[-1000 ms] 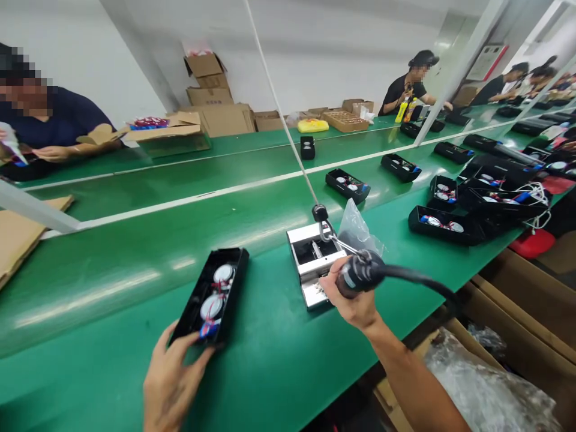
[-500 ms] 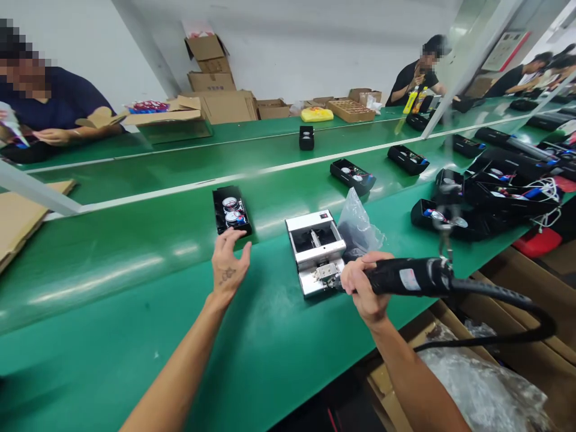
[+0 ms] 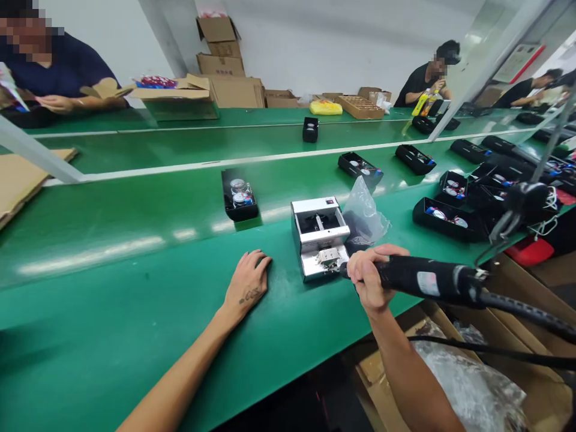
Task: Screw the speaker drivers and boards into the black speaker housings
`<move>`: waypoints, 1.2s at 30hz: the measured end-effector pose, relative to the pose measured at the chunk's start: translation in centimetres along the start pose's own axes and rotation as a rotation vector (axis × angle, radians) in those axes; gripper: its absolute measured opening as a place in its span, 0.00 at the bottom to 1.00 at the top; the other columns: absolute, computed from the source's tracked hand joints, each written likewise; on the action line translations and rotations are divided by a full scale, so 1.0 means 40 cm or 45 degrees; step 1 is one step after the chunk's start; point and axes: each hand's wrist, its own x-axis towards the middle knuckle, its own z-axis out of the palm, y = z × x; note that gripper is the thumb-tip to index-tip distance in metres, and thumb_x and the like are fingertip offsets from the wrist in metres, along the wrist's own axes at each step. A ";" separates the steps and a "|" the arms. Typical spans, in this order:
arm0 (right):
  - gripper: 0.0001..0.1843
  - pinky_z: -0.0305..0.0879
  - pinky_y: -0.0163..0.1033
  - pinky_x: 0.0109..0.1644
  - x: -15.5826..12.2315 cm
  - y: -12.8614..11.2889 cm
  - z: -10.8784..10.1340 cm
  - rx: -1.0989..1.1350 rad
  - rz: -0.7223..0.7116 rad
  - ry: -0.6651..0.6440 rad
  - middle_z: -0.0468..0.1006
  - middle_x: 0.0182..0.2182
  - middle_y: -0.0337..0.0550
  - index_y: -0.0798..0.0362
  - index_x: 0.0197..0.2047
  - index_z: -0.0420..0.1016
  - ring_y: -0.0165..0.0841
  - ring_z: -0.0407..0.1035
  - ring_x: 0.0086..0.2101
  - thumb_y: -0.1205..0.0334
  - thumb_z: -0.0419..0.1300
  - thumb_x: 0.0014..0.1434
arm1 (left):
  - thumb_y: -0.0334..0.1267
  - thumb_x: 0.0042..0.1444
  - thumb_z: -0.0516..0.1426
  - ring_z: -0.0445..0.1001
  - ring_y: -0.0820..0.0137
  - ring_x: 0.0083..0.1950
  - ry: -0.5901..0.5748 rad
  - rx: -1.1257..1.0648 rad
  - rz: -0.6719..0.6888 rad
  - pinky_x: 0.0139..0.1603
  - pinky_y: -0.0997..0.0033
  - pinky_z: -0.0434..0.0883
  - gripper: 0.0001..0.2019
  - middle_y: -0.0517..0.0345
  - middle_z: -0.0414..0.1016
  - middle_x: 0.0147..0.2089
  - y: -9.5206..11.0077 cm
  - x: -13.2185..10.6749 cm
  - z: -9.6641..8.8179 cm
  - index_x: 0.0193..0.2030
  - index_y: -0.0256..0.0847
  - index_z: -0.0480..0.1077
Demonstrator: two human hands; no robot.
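Note:
My left hand (image 3: 247,282) lies flat on the green conveyor belt (image 3: 135,264), holding nothing. The nearest object to it is a black tray (image 3: 239,195) with two round silver parts and red and blue wires, farther up the belt. My right hand (image 3: 371,276) grips a black electric screwdriver (image 3: 427,283). Its tip reaches the front of a silver metal jig (image 3: 319,237), with the tip's contact point hidden behind my fingers. A clear plastic bag (image 3: 364,216) stands crumpled behind the jig.
Several similar black trays (image 3: 443,220) sit along the belt to the right. A hanging black tool holder (image 3: 519,204) dangles at right. Below the belt's right edge is a cardboard box (image 3: 450,372) lined with plastic. Co-workers sit at the far benches.
My left hand has let go of the black tray, which now lies farther up the belt. The screwdriver has swung from upright to nearly level, its tip down at the jig.

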 end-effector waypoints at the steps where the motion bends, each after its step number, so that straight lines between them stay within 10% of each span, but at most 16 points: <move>1: 0.14 0.65 0.37 0.24 -0.003 0.003 0.000 -0.021 -0.005 -0.007 0.69 0.23 0.24 0.40 0.52 0.65 0.29 0.63 0.17 0.60 0.65 0.69 | 0.28 0.65 0.51 0.74 0.51 0.66 -0.005 0.003 0.001 0.72 0.42 0.70 0.19 0.42 0.78 0.58 0.001 0.000 0.000 0.57 0.42 0.77; 36: 0.13 0.62 0.40 0.22 -0.003 -0.038 0.012 -0.058 -0.026 0.086 0.64 0.21 0.25 0.40 0.53 0.68 0.30 0.57 0.16 0.61 0.64 0.68 | 0.32 0.59 0.54 0.71 0.45 0.68 -0.012 -0.206 -0.073 0.71 0.34 0.70 0.19 0.46 0.77 0.55 0.012 0.003 -0.005 0.54 0.48 0.76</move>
